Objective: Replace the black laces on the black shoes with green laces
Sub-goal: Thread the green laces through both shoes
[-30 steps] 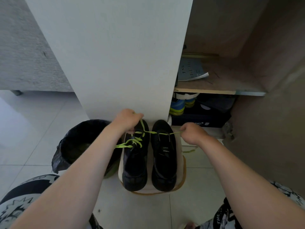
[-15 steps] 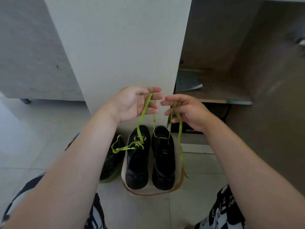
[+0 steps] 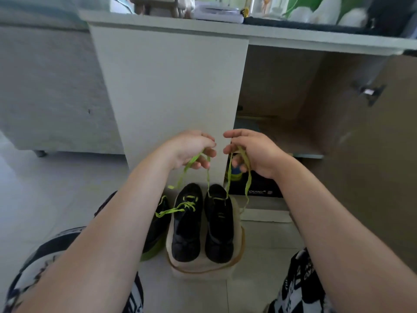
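"Where are the black shoes (image 3: 186, 229)?"

"Side by side on a beige pad (image 3: 239, 251) on the floor, toes towards the person, at six o'clock from the hands."

"And the laces?"

"The nine o'clock shoe has a bright green crossed lace (image 3: 188, 205), its ends trailing loose. The three o'clock shoe (image 3: 220, 229) has a flat green lace (image 3: 228, 177) through its far eyelets only. The left hand (image 3: 191, 150) and the right hand (image 3: 250, 152) each pinch one end, raised, with fingers curled."
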A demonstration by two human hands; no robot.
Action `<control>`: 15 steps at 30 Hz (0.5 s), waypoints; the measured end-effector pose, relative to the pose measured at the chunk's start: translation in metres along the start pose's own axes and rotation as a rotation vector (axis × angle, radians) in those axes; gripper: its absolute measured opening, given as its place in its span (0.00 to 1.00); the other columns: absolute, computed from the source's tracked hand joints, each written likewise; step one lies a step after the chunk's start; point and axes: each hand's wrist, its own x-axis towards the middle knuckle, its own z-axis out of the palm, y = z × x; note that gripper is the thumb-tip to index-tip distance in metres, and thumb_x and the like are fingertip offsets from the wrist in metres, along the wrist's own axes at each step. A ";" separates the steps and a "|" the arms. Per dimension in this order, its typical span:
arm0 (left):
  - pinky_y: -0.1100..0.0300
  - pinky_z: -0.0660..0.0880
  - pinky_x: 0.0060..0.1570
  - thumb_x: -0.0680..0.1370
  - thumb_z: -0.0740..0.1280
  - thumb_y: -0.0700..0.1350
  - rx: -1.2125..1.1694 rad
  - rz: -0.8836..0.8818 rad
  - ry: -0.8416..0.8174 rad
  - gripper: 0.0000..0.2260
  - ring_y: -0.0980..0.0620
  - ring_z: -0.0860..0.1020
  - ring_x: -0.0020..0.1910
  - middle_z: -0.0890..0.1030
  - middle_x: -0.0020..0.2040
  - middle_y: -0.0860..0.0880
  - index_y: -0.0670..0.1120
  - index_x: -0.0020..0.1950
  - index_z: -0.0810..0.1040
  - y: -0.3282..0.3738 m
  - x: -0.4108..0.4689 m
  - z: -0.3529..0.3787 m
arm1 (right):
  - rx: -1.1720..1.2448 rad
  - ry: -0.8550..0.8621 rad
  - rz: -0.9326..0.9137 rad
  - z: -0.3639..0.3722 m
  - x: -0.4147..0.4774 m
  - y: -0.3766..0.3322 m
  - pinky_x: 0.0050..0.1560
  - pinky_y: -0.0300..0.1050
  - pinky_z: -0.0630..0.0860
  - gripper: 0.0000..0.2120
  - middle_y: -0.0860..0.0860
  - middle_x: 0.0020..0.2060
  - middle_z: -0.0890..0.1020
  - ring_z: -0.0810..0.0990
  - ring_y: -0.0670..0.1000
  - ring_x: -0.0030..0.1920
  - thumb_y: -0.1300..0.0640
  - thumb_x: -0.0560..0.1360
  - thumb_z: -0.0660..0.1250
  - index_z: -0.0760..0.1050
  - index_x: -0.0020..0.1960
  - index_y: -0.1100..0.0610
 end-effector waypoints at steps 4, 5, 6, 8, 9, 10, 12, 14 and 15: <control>0.63 0.70 0.25 0.82 0.62 0.44 0.039 0.035 0.048 0.08 0.52 0.77 0.26 0.79 0.48 0.46 0.46 0.61 0.72 0.013 -0.013 -0.005 | 0.001 0.005 -0.076 0.003 -0.015 -0.013 0.26 0.44 0.70 0.11 0.57 0.47 0.84 0.78 0.53 0.30 0.63 0.82 0.58 0.77 0.60 0.57; 0.63 0.71 0.25 0.82 0.62 0.44 0.039 0.042 0.057 0.08 0.52 0.77 0.26 0.78 0.48 0.47 0.46 0.60 0.73 0.018 -0.017 -0.007 | 0.034 -0.002 -0.094 0.003 -0.018 -0.016 0.27 0.44 0.71 0.13 0.57 0.48 0.84 0.79 0.54 0.30 0.64 0.81 0.57 0.77 0.60 0.58; 0.63 0.71 0.25 0.82 0.61 0.45 0.037 0.051 0.071 0.07 0.52 0.76 0.26 0.78 0.47 0.47 0.47 0.59 0.74 0.023 -0.020 -0.009 | 0.074 -0.016 -0.106 0.003 -0.021 -0.020 0.28 0.45 0.73 0.15 0.58 0.50 0.84 0.80 0.55 0.32 0.66 0.81 0.54 0.77 0.60 0.59; 0.65 0.69 0.24 0.82 0.61 0.45 0.012 0.081 0.105 0.05 0.53 0.75 0.26 0.78 0.46 0.47 0.48 0.56 0.75 0.036 -0.024 -0.014 | 0.132 -0.054 -0.116 0.004 -0.027 -0.031 0.29 0.47 0.75 0.22 0.58 0.54 0.84 0.82 0.58 0.37 0.70 0.78 0.49 0.75 0.64 0.59; 0.65 0.67 0.23 0.82 0.61 0.45 -0.003 0.100 0.123 0.05 0.53 0.74 0.26 0.77 0.46 0.47 0.48 0.55 0.76 0.043 -0.025 -0.016 | 0.138 -0.067 -0.124 0.005 -0.029 -0.036 0.30 0.47 0.76 0.24 0.57 0.56 0.84 0.83 0.59 0.39 0.71 0.77 0.49 0.75 0.65 0.59; 0.65 0.66 0.23 0.82 0.61 0.44 -0.016 0.119 0.133 0.06 0.54 0.74 0.27 0.77 0.47 0.47 0.47 0.54 0.76 0.050 -0.026 -0.018 | 0.119 -0.073 -0.139 0.005 -0.031 -0.043 0.30 0.48 0.77 0.26 0.55 0.57 0.84 0.84 0.59 0.42 0.73 0.76 0.49 0.74 0.66 0.58; 0.65 0.67 0.23 0.82 0.60 0.42 -0.021 0.153 0.128 0.06 0.54 0.73 0.28 0.76 0.48 0.46 0.45 0.54 0.76 0.063 -0.029 -0.020 | 0.057 -0.079 -0.175 0.006 -0.033 -0.055 0.32 0.48 0.79 0.29 0.52 0.58 0.84 0.86 0.58 0.48 0.77 0.75 0.50 0.74 0.67 0.56; 0.64 0.70 0.24 0.81 0.60 0.40 -0.021 0.181 0.115 0.06 0.53 0.74 0.29 0.76 0.48 0.46 0.44 0.54 0.76 0.076 -0.034 -0.021 | 0.014 -0.062 -0.217 0.007 -0.036 -0.068 0.35 0.49 0.81 0.29 0.51 0.59 0.84 0.86 0.56 0.52 0.78 0.76 0.52 0.74 0.68 0.57; 0.64 0.71 0.25 0.81 0.60 0.38 -0.029 0.196 0.113 0.06 0.53 0.74 0.29 0.77 0.48 0.46 0.43 0.54 0.76 0.081 -0.036 -0.021 | 0.003 -0.038 -0.236 0.007 -0.038 -0.075 0.38 0.50 0.83 0.26 0.51 0.58 0.84 0.86 0.55 0.52 0.78 0.77 0.55 0.75 0.67 0.58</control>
